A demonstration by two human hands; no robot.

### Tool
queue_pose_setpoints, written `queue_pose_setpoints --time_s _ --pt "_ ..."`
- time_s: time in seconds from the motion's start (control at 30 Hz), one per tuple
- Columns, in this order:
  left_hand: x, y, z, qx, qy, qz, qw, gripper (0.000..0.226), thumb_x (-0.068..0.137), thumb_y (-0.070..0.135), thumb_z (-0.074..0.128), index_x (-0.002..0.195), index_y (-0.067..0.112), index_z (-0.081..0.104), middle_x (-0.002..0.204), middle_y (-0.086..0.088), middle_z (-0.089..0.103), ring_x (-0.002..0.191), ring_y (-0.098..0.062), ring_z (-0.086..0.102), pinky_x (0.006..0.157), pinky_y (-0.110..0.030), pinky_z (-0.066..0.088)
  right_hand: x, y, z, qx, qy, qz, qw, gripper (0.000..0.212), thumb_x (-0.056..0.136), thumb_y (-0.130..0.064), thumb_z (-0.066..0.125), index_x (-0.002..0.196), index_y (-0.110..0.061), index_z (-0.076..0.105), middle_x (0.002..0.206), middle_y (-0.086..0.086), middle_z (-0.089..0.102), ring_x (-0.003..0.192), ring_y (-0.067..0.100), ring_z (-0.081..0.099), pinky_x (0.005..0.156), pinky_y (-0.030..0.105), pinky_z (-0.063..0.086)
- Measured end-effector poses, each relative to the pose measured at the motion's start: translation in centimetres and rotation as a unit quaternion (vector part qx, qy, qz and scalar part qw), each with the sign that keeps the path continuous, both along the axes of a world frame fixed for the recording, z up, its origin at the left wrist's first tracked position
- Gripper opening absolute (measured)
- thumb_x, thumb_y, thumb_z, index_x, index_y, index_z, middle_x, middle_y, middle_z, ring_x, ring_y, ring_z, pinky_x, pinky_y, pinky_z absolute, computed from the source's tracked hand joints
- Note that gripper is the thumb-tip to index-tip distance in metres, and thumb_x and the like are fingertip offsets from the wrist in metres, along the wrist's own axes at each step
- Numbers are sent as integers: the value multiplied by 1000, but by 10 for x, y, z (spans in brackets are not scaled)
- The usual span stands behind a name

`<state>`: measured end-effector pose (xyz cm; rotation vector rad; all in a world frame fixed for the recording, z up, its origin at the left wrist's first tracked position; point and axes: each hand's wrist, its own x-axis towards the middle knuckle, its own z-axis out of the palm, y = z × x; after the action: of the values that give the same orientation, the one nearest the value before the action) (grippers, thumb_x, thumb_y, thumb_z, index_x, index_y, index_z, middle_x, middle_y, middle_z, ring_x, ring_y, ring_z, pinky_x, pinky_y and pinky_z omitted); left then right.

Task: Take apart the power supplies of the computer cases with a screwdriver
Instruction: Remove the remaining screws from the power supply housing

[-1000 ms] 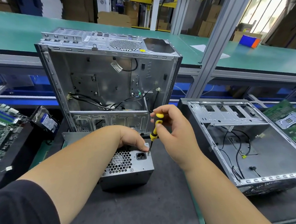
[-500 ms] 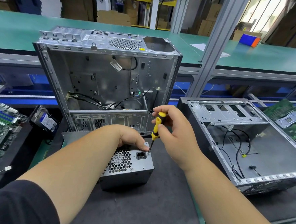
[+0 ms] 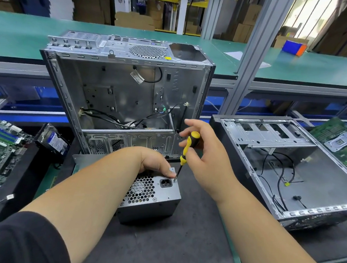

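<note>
The power supply [image 3: 149,195] sits on the bench [image 3: 160,249] before the upright case [image 3: 125,99]. The left hand [image 3: 156,164] grips its top edge; the right hand [image 3: 204,152] pinches the screwdriver [image 3: 186,150], tip in a corner screw [image 3: 174,180]. The tilted shaft could cam out and strip the head, or jab the left thumb just beside it.
</note>
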<state>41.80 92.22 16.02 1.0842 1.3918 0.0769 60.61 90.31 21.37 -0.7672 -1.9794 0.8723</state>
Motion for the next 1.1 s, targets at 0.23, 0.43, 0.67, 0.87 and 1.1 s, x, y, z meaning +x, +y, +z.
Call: queue_pose_setpoints --time_s 0.23,0.43,0.67,0.87,1.1 --pt "1 -2 2 20 3 -8 1000 16 96 18 60 87 14 72 86 0 73 89 -19 61 102 -38 40 2 1 0 85 -42 -22 995 35 87 -14 74 120 -25 65 104 -11 50 96 11 54 87 15 42" --pt "1 -1 1 3 -7 -1 1000 17 96 16 59 86 11 72 82 -5 72 78 -20 63 85 -34 47 2 2 -2 64 -46 -29 996 54 88 -6 71 132 -33 54 109 -21 47 102 8 55 93 23 48" --pt "1 -1 4 -9 -4 2 1000 17 95 17 61 85 12 74 84 -6 73 80 -21 65 87 -34 47 4 1 0 66 -43 -10 997 41 86 -2 65 120 -24 60 106 -8 55 101 12 59 89 24 50" --pt "3 -6 7 6 7 1 1000 14 94 19 63 85 12 72 87 -7 72 83 -22 63 98 -40 44 4 2 -2 85 -45 -28 995 39 86 -11 74 118 -30 63 103 -13 49 94 14 54 85 18 45" --pt "4 -15 -4 257 85 1 963 15 82 25 76 87 34 65 90 12 64 87 -10 59 84 -24 47 6 0 -2 22 -22 -3 1000 54 86 6 60 124 -31 53 117 -12 56 108 11 63 92 34 55"
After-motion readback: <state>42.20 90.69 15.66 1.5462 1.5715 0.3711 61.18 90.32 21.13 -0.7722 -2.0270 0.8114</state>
